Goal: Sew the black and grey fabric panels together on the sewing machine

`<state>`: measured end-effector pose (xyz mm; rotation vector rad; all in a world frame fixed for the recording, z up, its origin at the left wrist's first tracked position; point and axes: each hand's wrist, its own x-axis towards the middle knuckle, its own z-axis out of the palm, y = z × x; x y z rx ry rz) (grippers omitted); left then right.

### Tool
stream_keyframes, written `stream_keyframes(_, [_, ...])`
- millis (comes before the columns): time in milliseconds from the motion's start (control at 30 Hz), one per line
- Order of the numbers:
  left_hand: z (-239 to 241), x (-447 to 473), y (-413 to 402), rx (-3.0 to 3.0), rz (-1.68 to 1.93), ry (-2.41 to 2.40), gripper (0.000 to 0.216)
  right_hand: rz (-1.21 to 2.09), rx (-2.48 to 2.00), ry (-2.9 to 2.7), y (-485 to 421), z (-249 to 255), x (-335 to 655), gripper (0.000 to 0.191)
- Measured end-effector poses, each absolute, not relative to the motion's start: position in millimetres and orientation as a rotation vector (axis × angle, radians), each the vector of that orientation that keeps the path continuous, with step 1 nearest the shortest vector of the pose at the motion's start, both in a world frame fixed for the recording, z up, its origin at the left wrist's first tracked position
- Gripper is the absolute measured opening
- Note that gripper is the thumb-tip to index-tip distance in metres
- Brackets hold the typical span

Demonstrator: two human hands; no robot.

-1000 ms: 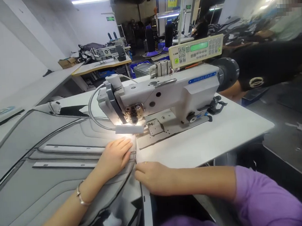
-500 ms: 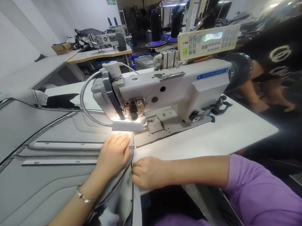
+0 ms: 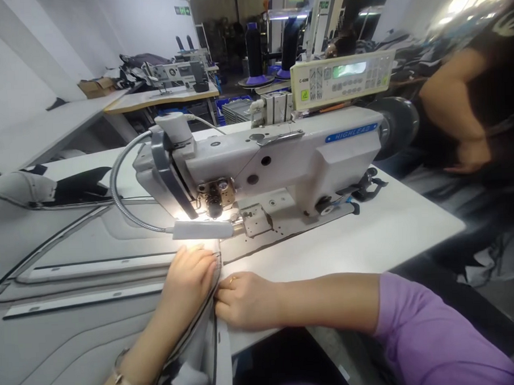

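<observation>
Head view: grey panel (image 3: 97,338) lies under left grip (image 3: 188,276).

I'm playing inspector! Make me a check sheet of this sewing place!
Surface: flat white tabletop beneath the pale metal sewing machine.
Work things: grey padded fabric panel; narrow white strip, front.
Clutter: black fabric piece at the panel's far edge; crumpled white scrap.
Hands: bare left hand on the panel; bare right hand curled at its edge.
Cables: silver ribbed metal tube arching by the machine.
Surroundings: co-worker's bare arm at right; brown cardboard box behind.
</observation>
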<state>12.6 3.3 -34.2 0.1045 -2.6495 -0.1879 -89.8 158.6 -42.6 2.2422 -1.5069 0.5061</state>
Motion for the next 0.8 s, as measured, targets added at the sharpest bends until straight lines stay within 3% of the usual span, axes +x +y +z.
stream_keyframes(533, [-30, -7, -9, 0.059, -0.160, -2.679, 0.025, 0.501, 2.237, -1.595, 153, -34, -95, 0.020])
stream_keyframes(800, [-29, -24, -14, 0.203, 0.083, -2.694, 0.028, 0.449, 2.242, -1.697, 149, -42, -99, 0.011])
